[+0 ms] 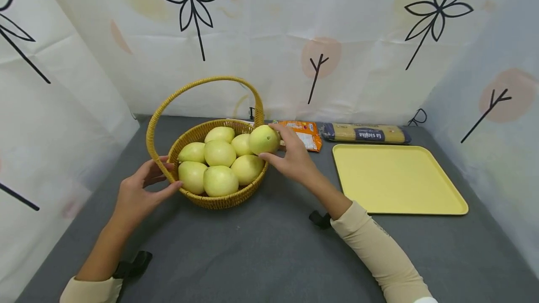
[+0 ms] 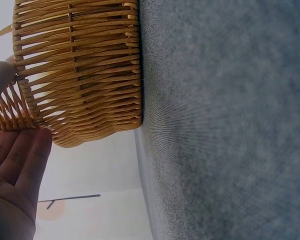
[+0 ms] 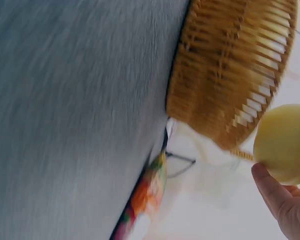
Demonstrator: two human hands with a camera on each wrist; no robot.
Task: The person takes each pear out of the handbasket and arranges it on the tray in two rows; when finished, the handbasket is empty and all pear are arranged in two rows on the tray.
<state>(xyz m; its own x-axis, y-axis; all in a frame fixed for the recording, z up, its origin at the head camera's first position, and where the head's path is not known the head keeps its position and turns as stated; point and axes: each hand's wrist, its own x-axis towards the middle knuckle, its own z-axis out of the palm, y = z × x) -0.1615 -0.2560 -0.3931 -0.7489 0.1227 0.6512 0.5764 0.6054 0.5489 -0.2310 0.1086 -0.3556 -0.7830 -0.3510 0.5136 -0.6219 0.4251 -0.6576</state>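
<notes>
A yellow wicker basket (image 1: pixel 216 202) with a tall arched handle (image 1: pixel 202 82) stands on the dark grey table, holding several pale yellow-green pears (image 1: pixel 220 153). My left hand (image 1: pixel 141 190) grips its left rim, thumb at the front near the foot of the handle. In the left wrist view the fingers (image 2: pixel 32 155) rest against the woven side (image 2: pixel 80 70). With thumb and fingers, my right hand (image 1: pixel 292 155) pinches one pear (image 1: pixel 264 140) at the basket's right rim. That same pear (image 3: pixel 284 144) shows beside the basket wall (image 3: pixel 225 65) in the right wrist view.
On the right lies a yellow rectangular tray (image 1: pixel 400 179). Behind it is a long pasta packet (image 1: pixel 366 133), with an orange packet (image 1: pixel 309 134) beside that. A white patterned curtain (image 1: pixel 269 36) hangs behind the table and along its sides.
</notes>
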